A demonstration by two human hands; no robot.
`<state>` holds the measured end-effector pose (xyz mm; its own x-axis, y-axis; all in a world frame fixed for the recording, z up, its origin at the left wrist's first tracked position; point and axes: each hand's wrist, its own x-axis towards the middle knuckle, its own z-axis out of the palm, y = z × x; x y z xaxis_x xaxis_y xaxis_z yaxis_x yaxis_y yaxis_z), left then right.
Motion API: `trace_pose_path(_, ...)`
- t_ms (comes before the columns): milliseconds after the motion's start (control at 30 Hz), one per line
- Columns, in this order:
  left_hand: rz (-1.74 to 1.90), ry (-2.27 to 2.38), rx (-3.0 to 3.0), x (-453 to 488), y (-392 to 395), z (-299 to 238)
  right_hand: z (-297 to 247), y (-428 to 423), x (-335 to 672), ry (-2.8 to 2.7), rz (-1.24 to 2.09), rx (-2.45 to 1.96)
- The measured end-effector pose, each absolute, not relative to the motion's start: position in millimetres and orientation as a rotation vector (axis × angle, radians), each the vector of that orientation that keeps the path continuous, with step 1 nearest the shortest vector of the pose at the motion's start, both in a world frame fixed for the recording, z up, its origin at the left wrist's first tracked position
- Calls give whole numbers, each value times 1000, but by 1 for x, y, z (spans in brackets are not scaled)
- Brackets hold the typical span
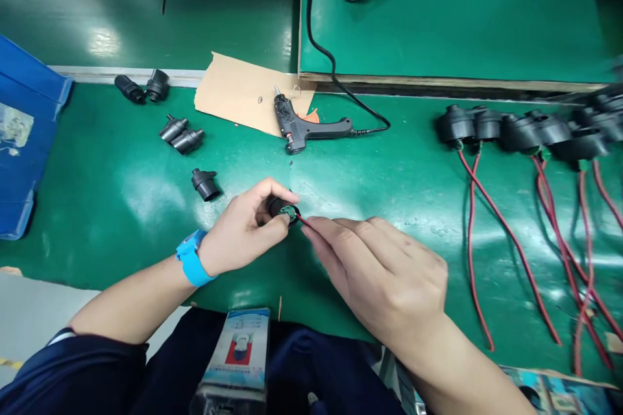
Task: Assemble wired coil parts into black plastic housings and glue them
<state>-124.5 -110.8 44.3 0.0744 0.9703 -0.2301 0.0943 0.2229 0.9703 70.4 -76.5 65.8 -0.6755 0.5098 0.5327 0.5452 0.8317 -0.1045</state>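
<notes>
My left hand [243,230], with a blue wristband, is closed round a small black plastic housing [281,208] that carries a round green circuit board at its open end. A thin red wire [304,222] runs out of it toward my right hand [379,272], whose fingers are pressed together on the wire just right of the housing. Both hands hover over the green mat [389,194] near its front edge.
A black glue gun [304,126] lies on brown cardboard [238,94] behind the hands. Several loose black housings [182,136] lie at the left. Finished black parts with red wires [516,133] line the right. A blue bin [24,136] stands far left.
</notes>
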Motion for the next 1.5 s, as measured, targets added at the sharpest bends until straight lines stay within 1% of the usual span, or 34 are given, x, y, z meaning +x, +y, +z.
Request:
trace_pose_path(200,895,1278,1096,-121,-112,47,65,-82,65,-2461,-182,-612)
trace_pose_path(333,883,1214,1022,-121,-111,52,64,-82,66,-2453,-154,-635)
trace_pose_path(500,821,1157,971,-126,-107,53,61,-75,72,-2420,4,-694)
trace_pose_path(667,840,1274,1198,-129,-111,51,62,-71,77,-2360,329,-796)
trace_pose_path(733,848,1315,1303,-128,-113,52,64,-71,77,-2344,382,-788)
trace_pose_path(833,850,1367,1404,-125,-114,53,65,-74,74,-2345,358,-781)
trace_pose_path(1033,845,1399,1442,-122,-116,56,65,-75,74,-2376,116,-713)
trace_pose_path(1133,841,1411,1383,-122,-118,58,67,-70,79,-2367,151,-796)
trace_pose_path(1300,827,1294,1183,-122,-118,59,72,-61,86,-2337,380,-815)
trace_pose_path(1500,842,1055,984,-126,-117,65,75,-43,98,-2244,969,-793)
